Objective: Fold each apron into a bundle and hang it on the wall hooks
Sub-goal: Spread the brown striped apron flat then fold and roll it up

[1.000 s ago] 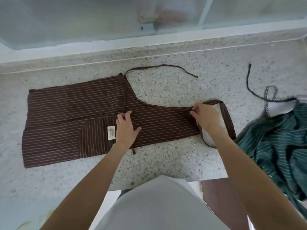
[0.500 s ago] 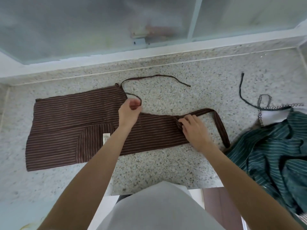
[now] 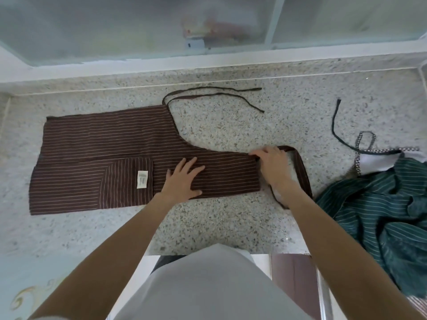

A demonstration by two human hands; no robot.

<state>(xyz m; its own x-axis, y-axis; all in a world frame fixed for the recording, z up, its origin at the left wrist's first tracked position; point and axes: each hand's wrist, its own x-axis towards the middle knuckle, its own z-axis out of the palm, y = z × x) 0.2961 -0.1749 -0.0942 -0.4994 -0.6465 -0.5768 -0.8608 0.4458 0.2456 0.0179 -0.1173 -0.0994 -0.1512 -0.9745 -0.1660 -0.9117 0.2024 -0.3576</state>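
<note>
- Head cam view looks straight down at a brown striped apron [image 3: 111,144], which lies flat on the speckled stone counter [image 3: 219,222], already folded in half lengthwise with the pocket and its white label [image 3: 142,179] facing up.
- Left hand [image 3: 182,181] is spread flat, palm down, on the apron just right of the label, pinning the cloth.
- Right hand [image 3: 273,168] sits at the bib end of the apron, fingers loosely curled at the corner where the neck loop [image 3: 300,167] comes off. Can't tell for sure if it's actually pinching the fabric or just resting on it.
- The two waist ties [image 3: 217,94] trail off the apron's far edge toward the window, loose on the counter.
- My read on the step: still in the flatten-and-tidy phase before making the bundle, no rolling or folding from the end started yet.
- Next move probably needs the neck loop and ties dealt with. Keep the loop free since that's likely what goes over a hook, then fold or roll from one end while the other hand holds the stripes square.
- A green striped apron [image 3: 381,209] is heaped in a crumpled pile to the right of the brown one, its dark tie [image 3: 333,125] snaking off beside it, so that one's still waiting.
- Counter is a pale terrazzo kind of slab, dry looking, running up to a white sill and a frosted window [image 3: 115,26] beyond the apron. No wall hooks in view here.
</note>
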